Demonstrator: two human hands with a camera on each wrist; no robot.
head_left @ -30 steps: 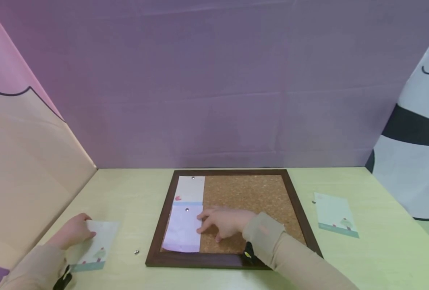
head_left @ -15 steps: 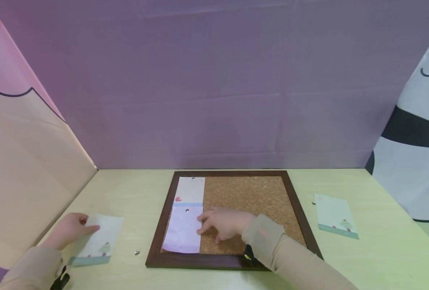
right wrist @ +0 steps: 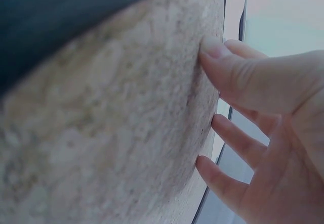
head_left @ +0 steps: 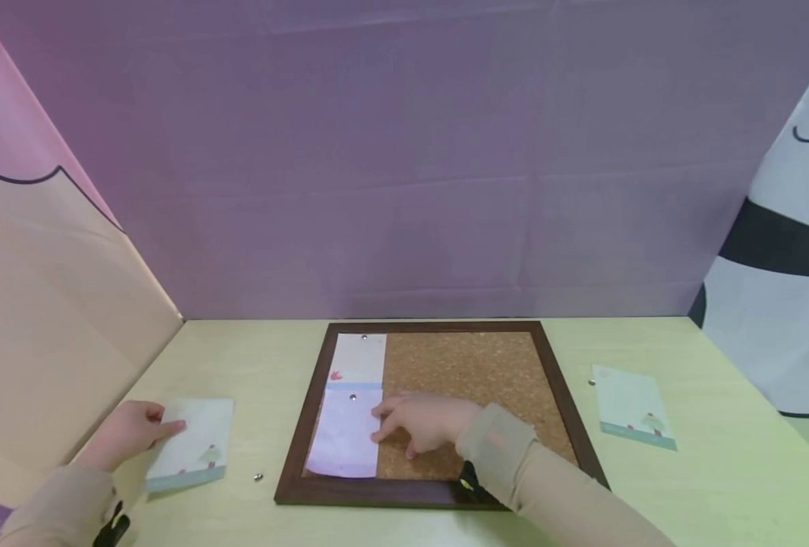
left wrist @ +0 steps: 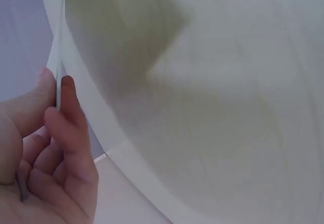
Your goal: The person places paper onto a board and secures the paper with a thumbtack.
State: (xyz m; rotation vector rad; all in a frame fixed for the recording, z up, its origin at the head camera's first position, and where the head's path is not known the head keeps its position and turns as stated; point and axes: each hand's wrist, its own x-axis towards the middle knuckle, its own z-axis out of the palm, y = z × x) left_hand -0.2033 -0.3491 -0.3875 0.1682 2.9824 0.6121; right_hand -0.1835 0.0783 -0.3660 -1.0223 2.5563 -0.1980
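Note:
At the left of the table my left hand pinches a white note sheet by its edge between thumb and fingers. The left wrist view shows that sheet edge-on, raised off the table with its shadow below. My right hand rests with spread fingers on the framed corkboard, fingertips at the right edge of a lilac sheet. In the right wrist view, the thumb and fingertips touch the cork. Above the lilac sheet lies another sheet with a red print. Each has a small silver pin at its top.
One loose silver pin lies left of the board's dark wooden frame. On the right side of the table are another note sheet with a tree print and a pin beside it. A purple backdrop rises behind the table.
My left hand has lifted the note sheet and shifted it slightly right and away from me, its lower edge turning. The right hand stays where it was on the board.

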